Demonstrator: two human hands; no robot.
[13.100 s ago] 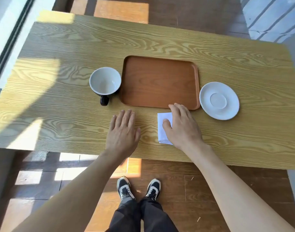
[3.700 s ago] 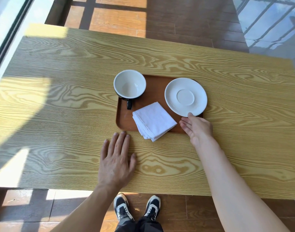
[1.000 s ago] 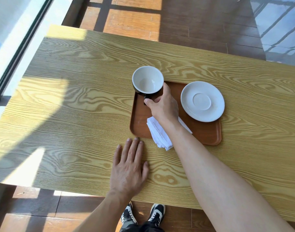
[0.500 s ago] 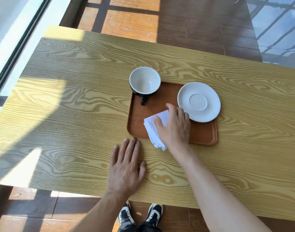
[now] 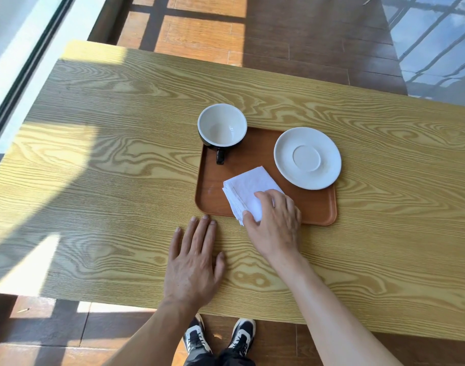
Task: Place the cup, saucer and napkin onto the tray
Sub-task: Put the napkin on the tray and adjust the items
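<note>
I am looking down on a long table [image 5: 120, 154] with a pale yellow wood-grain top, standing on a dark brown plank floor [image 5: 292, 35] with bright patches of sun; a window frame [image 5: 28, 62] runs along the left edge of the view. A reddish-brown tray [image 5: 318, 210] with rounded corners lies on the table a little right of centre. The cup [image 5: 222, 129], white inside and black outside, stands upright at the tray's far left corner, its rim overhanging that corner and its black handle pointing toward me. The white saucer [image 5: 307, 157] sits at the far right of the tray, with its right edge reaching over the tray's rim. The folded white napkin [image 5: 248, 188] lies skewed near the middle of the tray, its near corner sticking out over the near rim. My right hand [image 5: 275, 223] rests on that near end of the napkin, fingers curled over its top and thumb at its near edge; I cannot tell whether it pinches the napkin or only presses on it. My left hand [image 5: 193, 262] lies flat and spread on the bare table, palm down, fingertips just short of the tray's near rim, holding nothing. Below the table edge I see two black-and-white sneakers [image 5: 218, 336] on the floor. I can read no writing, label or brand on any of these things.
</note>
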